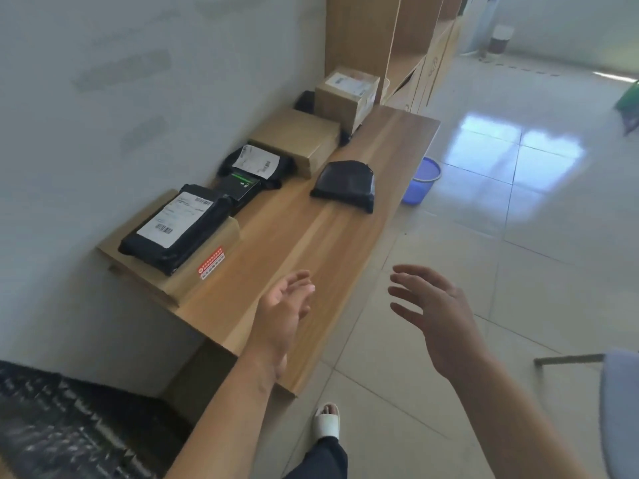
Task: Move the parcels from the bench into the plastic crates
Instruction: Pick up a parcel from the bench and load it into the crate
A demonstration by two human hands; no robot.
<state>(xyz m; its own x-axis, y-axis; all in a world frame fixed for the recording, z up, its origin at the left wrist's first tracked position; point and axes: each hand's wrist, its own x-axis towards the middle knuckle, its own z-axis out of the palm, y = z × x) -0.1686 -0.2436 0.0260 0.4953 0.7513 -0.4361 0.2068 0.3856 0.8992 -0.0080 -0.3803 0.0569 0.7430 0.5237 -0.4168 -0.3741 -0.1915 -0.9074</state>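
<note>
Left hand (288,307) lower centre of frame, above near end of bench (276,243), fingers apart, holding nothing. Right hand (437,314) right of it over floor tiles, fingers spread, empty. Black parcel (345,184) mid-frame near bench front edge (alone). Labelled black parcel (176,226) atop flat carton (193,276), left. Blue bin (420,181) on floor beyond.

Black poly parcel (344,184) lies flat, alone near table's (276,257) edge, 12 o'clock. Labelled black mailer (176,228) flat on cardboard box (166,271), 10 o'clock. More boxes and bags line the wall.
</note>
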